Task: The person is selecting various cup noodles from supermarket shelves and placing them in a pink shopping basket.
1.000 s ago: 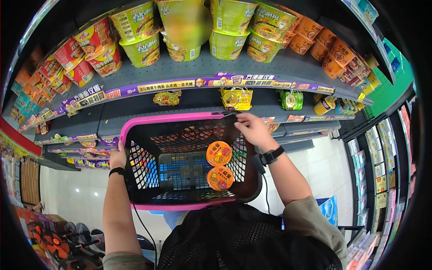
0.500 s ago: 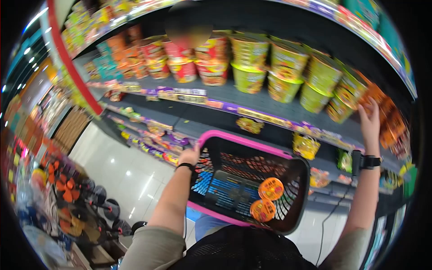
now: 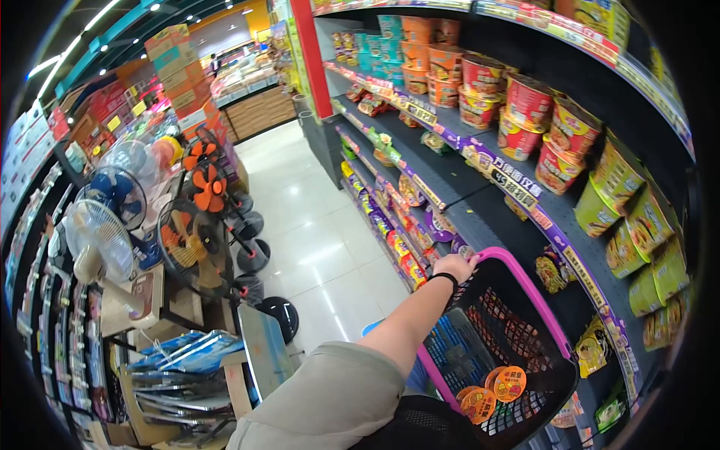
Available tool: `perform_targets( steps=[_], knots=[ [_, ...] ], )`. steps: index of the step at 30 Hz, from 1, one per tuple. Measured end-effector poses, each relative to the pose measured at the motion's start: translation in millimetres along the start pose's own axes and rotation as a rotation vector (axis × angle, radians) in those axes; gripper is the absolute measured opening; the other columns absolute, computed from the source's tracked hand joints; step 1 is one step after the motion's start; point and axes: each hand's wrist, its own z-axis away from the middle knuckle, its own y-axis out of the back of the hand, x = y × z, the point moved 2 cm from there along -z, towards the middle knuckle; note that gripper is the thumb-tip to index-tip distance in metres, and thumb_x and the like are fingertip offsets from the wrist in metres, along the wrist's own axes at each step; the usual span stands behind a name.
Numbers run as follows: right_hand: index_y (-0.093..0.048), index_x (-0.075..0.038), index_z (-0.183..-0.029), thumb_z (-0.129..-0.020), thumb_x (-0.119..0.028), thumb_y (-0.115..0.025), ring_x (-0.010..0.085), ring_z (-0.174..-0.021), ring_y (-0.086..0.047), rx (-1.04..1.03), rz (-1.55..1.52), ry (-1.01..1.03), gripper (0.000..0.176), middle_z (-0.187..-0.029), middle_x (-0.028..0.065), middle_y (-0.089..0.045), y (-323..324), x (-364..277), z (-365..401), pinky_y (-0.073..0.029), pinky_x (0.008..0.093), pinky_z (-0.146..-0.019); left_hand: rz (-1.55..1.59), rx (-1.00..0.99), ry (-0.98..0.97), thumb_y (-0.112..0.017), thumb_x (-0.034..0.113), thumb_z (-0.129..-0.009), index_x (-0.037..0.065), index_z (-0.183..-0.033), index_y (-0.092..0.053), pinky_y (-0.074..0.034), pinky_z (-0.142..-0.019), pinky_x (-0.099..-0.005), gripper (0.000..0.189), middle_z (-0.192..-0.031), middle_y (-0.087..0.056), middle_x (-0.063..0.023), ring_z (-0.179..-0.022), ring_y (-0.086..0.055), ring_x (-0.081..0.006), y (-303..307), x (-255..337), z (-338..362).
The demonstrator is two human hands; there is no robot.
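Observation:
My left hand (image 3: 456,267), with a black band at its wrist, is closed round the far left end of a black shopping basket with a pink rim (image 3: 534,298). The basket tilts in front of my body. Inside it, towards the near end, lie several instant noodle cups (image 3: 510,384) with round orange lids, some overlapping. My right hand is out of view. Along the shelf to the right of the basket stand stacked noodle cups, red ones (image 3: 529,103) and green ones (image 3: 611,184).
A purple-edged shelf (image 3: 517,193) runs along the right, close to the basket. Orange and teal cups (image 3: 415,54) stand farther down it. On the left are electric fans (image 3: 105,240) and a stand with orange-bladed fans (image 3: 208,187). A tiled aisle (image 3: 307,225) leads ahead past a red post (image 3: 310,60).
The view has turned left down the aisle. My right hand, earlier at the orange cups on the shelf, has left the view. More orange lids show in the basket; my left hand still grips it.

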Motion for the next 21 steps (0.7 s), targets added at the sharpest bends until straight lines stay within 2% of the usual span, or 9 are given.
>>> perform_targets(
  steps=[2, 5, 9, 13, 16, 17, 18, 20, 21],
  knots=[
    [-0.027, 0.013, -0.140, -0.092, -0.029, -0.062, 0.0424, -0.126, -0.045, -0.012, -0.046, -0.036, 0.073, -0.137, 0.0342, -0.043, 3, -8, 5, -0.038, 0.0394, -0.106, 0.019, -0.016, 0.002, -0.034, 0.064, -0.092, 0.000, -0.095, -0.072, -0.051, -0.086, -0.0430, 0.075, -0.098, -0.070, -0.0204, -0.097, -0.067, -0.0335, 0, 0, 0],
    [-0.034, 0.011, -0.138, -0.090, -0.029, -0.067, 0.0412, -0.123, -0.048, 0.133, -0.061, 0.156, 0.070, -0.135, 0.0315, -0.046, 6, -6, 8, -0.041, 0.0412, -0.103, 0.023, -0.021, -0.002, -0.034, 0.064, -0.092, 0.001, -0.094, -0.072, -0.051, -0.085, -0.0428, 0.074, -0.097, -0.070, -0.0201, -0.096, -0.067, -0.0332, -5, -2, -4],
    [-0.040, 0.008, -0.133, -0.089, -0.030, -0.068, 0.0407, -0.119, -0.051, 0.226, -0.108, 0.140, 0.064, -0.131, 0.0295, -0.050, 32, -34, 34, -0.043, 0.0426, -0.100, 0.007, 0.005, -0.001, -0.034, 0.064, -0.092, 0.001, -0.093, -0.072, -0.051, -0.085, -0.0429, 0.074, -0.096, -0.070, -0.0199, -0.095, -0.067, -0.0332, 0, 0, 1],
    [-0.044, 0.004, -0.132, -0.089, -0.015, -0.069, 0.0361, -0.116, -0.053, 0.354, -0.096, 0.399, 0.053, -0.130, 0.0235, -0.051, 53, -41, 58, -0.044, 0.0421, -0.097, 0.009, -0.014, -0.006, -0.034, 0.063, -0.093, 0.002, -0.095, -0.073, -0.051, -0.085, -0.0428, 0.073, -0.097, -0.070, -0.0192, -0.096, -0.067, -0.0333, 3, 3, 4],
    [-0.042, 0.003, -0.135, -0.090, -0.017, -0.069, 0.0355, -0.112, -0.053, 0.526, -0.094, 0.465, 0.056, -0.125, 0.0215, -0.053, 56, -37, 82, -0.044, 0.0415, -0.096, -0.006, -0.011, 0.002, -0.033, 0.063, -0.093, 0.003, -0.095, -0.073, -0.051, -0.086, -0.0428, 0.072, -0.097, -0.070, -0.0189, -0.096, -0.067, -0.0331, 6, 4, 6],
    [-0.039, 0.002, -0.138, -0.090, -0.018, -0.069, 0.0332, -0.107, -0.055, 0.531, -0.155, 0.472, 0.060, -0.122, 0.0202, -0.053, 58, -35, 91, -0.046, 0.0399, -0.094, -0.012, -0.009, 0.009, -0.033, 0.063, -0.093, 0.003, -0.095, -0.073, -0.051, -0.086, -0.0429, 0.072, -0.098, -0.070, -0.0188, -0.096, -0.067, -0.0331, 5, 4, 6],
    [-0.039, 0.002, -0.137, -0.090, -0.018, -0.069, 0.0312, -0.105, -0.057, 0.366, -0.328, 0.243, 0.059, -0.123, 0.0210, -0.053, 65, -39, 104, -0.049, 0.0387, -0.090, -0.016, -0.007, 0.013, -0.033, 0.063, -0.093, 0.003, -0.095, -0.073, -0.051, -0.086, -0.0429, 0.072, -0.098, -0.070, -0.0188, -0.096, -0.067, -0.0331, 4, 3, 4],
    [-0.041, 0.002, -0.134, -0.090, -0.016, -0.069, 0.0294, -0.100, -0.058, 0.466, -0.277, 0.328, 0.055, -0.120, 0.0211, -0.054, 62, -18, 115, -0.051, 0.0381, -0.085, -0.005, -0.015, 0.007, -0.032, 0.063, -0.093, 0.003, -0.096, -0.073, -0.050, -0.086, -0.0432, 0.072, -0.098, -0.070, -0.0189, -0.097, -0.067, -0.0334, 2, 2, 2],
    [-0.043, 0.001, -0.131, -0.090, -0.015, -0.068, 0.0296, -0.099, -0.058, 0.419, -0.390, 0.222, 0.051, -0.118, 0.0212, -0.055, 69, -30, 128, -0.051, 0.0389, -0.084, -0.012, -0.042, 0.003, -0.032, 0.063, -0.093, 0.004, -0.099, -0.072, -0.050, -0.087, -0.0433, 0.072, -0.101, -0.069, -0.0191, -0.099, -0.066, -0.0346, 9, 5, 8]
  ],
)
